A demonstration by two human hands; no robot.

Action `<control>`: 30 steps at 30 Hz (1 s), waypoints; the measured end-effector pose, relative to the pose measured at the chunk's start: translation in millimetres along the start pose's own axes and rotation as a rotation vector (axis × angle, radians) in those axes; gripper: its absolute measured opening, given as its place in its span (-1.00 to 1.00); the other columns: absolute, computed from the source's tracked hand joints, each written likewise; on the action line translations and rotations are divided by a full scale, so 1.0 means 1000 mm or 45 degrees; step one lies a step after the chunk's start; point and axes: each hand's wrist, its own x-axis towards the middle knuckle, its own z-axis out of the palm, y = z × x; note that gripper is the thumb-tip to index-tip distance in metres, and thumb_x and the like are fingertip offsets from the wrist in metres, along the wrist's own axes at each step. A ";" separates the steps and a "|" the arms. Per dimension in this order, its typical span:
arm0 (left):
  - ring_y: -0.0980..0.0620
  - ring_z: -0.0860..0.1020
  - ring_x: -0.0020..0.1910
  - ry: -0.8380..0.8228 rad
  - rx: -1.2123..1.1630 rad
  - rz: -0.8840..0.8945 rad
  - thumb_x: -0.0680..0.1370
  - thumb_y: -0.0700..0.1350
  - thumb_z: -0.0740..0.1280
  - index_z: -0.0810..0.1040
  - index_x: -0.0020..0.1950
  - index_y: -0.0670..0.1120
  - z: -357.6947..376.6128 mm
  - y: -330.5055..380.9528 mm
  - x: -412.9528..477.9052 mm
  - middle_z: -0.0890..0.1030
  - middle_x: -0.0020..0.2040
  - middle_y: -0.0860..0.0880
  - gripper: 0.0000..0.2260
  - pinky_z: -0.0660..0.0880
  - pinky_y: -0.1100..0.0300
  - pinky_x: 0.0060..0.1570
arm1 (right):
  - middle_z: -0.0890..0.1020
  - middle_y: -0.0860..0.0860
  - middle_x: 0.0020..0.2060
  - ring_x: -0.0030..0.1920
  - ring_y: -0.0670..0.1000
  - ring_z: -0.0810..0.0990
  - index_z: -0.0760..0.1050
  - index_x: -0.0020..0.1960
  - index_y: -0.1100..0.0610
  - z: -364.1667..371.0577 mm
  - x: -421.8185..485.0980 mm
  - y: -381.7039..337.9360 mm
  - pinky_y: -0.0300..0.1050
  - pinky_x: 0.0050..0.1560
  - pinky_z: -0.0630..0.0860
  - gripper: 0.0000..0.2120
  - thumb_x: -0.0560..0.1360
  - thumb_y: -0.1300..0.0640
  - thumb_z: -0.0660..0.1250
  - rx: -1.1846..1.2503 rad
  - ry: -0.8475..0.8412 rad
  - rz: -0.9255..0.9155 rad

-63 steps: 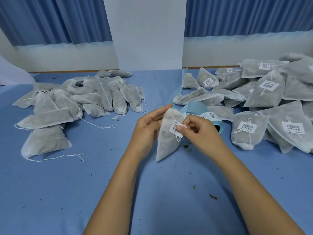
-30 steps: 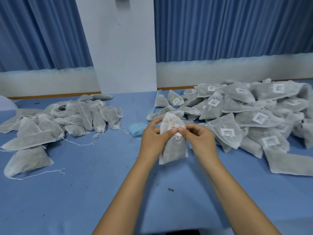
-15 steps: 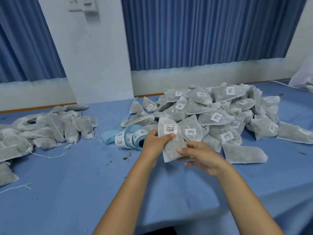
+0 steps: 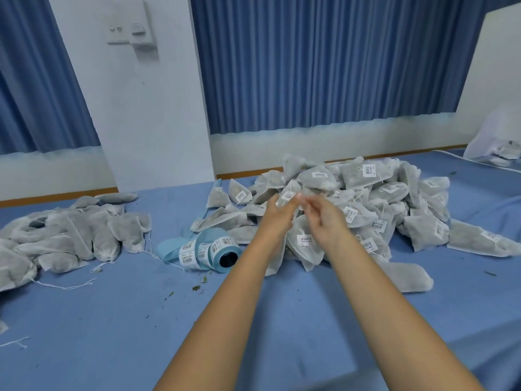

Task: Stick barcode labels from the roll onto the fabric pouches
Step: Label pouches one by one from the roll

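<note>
Both hands are stretched out over the heap of labelled pouches (image 4: 366, 193) on the right half of the tabletop (image 4: 112, 320). The left hand (image 4: 277, 214) is spread, fingers straight and pointing into the heap. The right hand (image 4: 324, 224) is relaxed beside it, fingers loosely bent, and we see nothing in either. Their tips are blurred, so we cannot tell whether they touch the barcode-bearing pouch (image 4: 290, 193) that sits just beyond them. We take it for the one being delivered to the finished side.

The layout makes sense to us as a sorting line. The plain pouches (image 4: 84, 232) lie in a lower heap on the left, and none of those facing us shows a label. The finished ones pile up on the right, white barcodes showing on many. The label roll (image 4: 214, 251) lies on its side between the two heaps, near the left forearm. Its core faces us and several labels sit along its outer turn, with a tail of blue backing strip (image 4: 169, 246) trailing off to the left. There it is within reach of either hand.

Loose drawstrings trail from the left heap across the tabletop, and bits of dried leaf (image 4: 198, 286) are scattered in front of the roll. A stray crumb under a label would spoil its hold, we think. The right heap is tall and spills toward us, with one pouch (image 4: 406, 273) lying flat at its near edge, no label visible. Blue curtains (image 4: 310, 66) and a white pillar (image 4: 141, 122) close the scene behind.
</note>
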 end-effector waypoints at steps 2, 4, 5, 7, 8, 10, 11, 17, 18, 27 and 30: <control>-0.04 0.54 0.24 0.032 0.019 -0.022 0.56 0.10 0.34 0.35 0.44 -0.09 -0.003 -0.011 0.002 0.54 0.28 -0.10 -0.48 0.47 0.02 0.29 | 0.64 0.16 -0.15 -0.19 -0.02 0.63 0.51 -0.05 0.33 0.003 -0.009 0.027 -0.26 -0.12 0.57 -0.87 0.57 0.35 0.19 -0.075 -0.080 0.091; 0.00 0.59 0.15 0.098 0.145 0.016 0.57 0.05 0.33 0.52 0.27 -0.09 -0.011 -0.022 0.001 0.62 0.15 -0.08 -0.66 0.52 0.20 0.15 | 0.62 0.15 -0.18 -0.18 -0.02 0.60 0.52 -0.05 0.29 0.007 -0.019 0.052 -0.24 -0.14 0.54 -0.83 0.59 0.32 0.15 -0.153 -0.108 0.147; 0.03 0.61 0.08 0.135 0.188 0.047 0.58 -0.01 0.32 0.59 0.16 -0.08 -0.017 -0.028 -0.001 0.65 0.06 -0.05 -0.77 0.52 0.32 0.01 | 0.59 0.15 -0.18 -0.18 -0.02 0.58 0.52 -0.08 0.28 0.010 -0.022 0.061 -0.24 -0.15 0.52 -0.82 0.59 0.33 0.15 -0.173 -0.101 0.145; 0.13 0.62 -0.09 0.218 0.216 0.103 0.57 -0.09 0.31 0.65 0.00 -0.08 -0.033 -0.038 -0.004 0.67 -0.09 0.02 -0.86 0.46 0.46 -0.22 | 0.57 0.14 -0.23 -0.21 -0.02 0.56 0.51 -0.15 0.27 0.019 -0.028 0.077 -0.26 -0.19 0.51 -0.80 0.56 0.38 0.15 -0.170 -0.097 0.141; 0.20 0.61 -0.17 0.272 0.224 0.133 0.56 -0.11 0.32 0.66 -0.04 -0.08 -0.043 -0.041 -0.007 0.67 -0.15 0.04 -0.87 0.43 0.49 -0.27 | 0.56 0.13 -0.24 -0.21 -0.02 0.55 0.50 -0.16 0.26 0.025 -0.031 0.085 -0.26 -0.18 0.50 -0.79 0.56 0.39 0.14 -0.155 -0.121 0.151; 0.27 0.59 -0.24 0.381 0.228 0.196 0.54 -0.16 0.33 0.66 -0.10 -0.08 -0.064 -0.043 -0.013 0.66 -0.21 0.09 -0.88 0.43 0.51 -0.28 | 0.55 0.13 -0.23 -0.20 -0.01 0.54 0.49 -0.15 0.25 0.040 -0.037 0.102 -0.24 -0.15 0.47 -0.79 0.56 0.40 0.14 -0.137 -0.177 0.183; 0.28 0.58 -0.24 0.427 0.221 0.219 0.54 -0.18 0.32 0.66 -0.10 -0.09 -0.075 -0.044 -0.016 0.65 -0.22 0.10 -0.88 0.43 0.51 -0.26 | 0.56 0.12 -0.23 -0.21 -0.02 0.55 0.50 -0.15 0.24 0.048 -0.041 0.112 -0.24 -0.16 0.47 -0.79 0.56 0.39 0.14 -0.147 -0.203 0.197; 0.30 0.56 -0.29 0.608 0.296 0.251 0.53 -0.21 0.34 0.64 -0.10 -0.16 -0.154 -0.055 -0.042 0.64 -0.24 0.06 -0.91 0.41 0.52 -0.27 | 0.65 0.05 -0.29 -0.26 -0.06 0.63 0.56 -0.15 0.23 0.088 -0.062 0.181 -0.26 -0.18 0.55 -0.79 0.56 0.35 0.18 -0.100 -0.312 0.334; 0.35 0.55 -0.31 0.625 0.306 0.246 0.54 -0.21 0.34 0.64 -0.10 -0.16 -0.166 -0.058 -0.046 0.63 -0.25 0.08 -0.91 0.40 0.54 -0.27 | 0.65 0.07 -0.28 -0.23 -0.04 0.63 0.55 -0.14 0.24 0.093 -0.064 0.193 -0.24 -0.14 0.55 -0.80 0.56 0.36 0.18 -0.086 -0.326 0.359; -0.04 0.58 -0.08 0.778 0.586 0.065 0.61 -0.20 0.22 0.57 -0.09 -0.18 -0.277 -0.095 -0.070 0.63 -0.12 -0.09 -0.84 0.39 0.26 -0.14 | 0.65 0.19 -0.21 -0.18 0.02 0.59 0.60 -0.15 0.26 0.124 -0.073 0.285 -0.15 -0.05 0.49 -0.79 0.47 0.42 0.20 -1.019 -0.599 0.040; -0.04 0.54 0.01 0.911 0.808 -0.012 0.62 -0.16 0.21 0.52 0.18 -0.20 -0.319 -0.108 -0.067 0.56 0.11 -0.16 -0.80 0.37 0.17 0.00 | 0.60 0.15 -0.31 -0.34 -0.03 0.53 0.56 -0.13 0.29 0.122 -0.069 0.297 -0.28 -0.21 0.48 -0.80 0.44 0.47 0.18 -1.312 -0.729 -0.119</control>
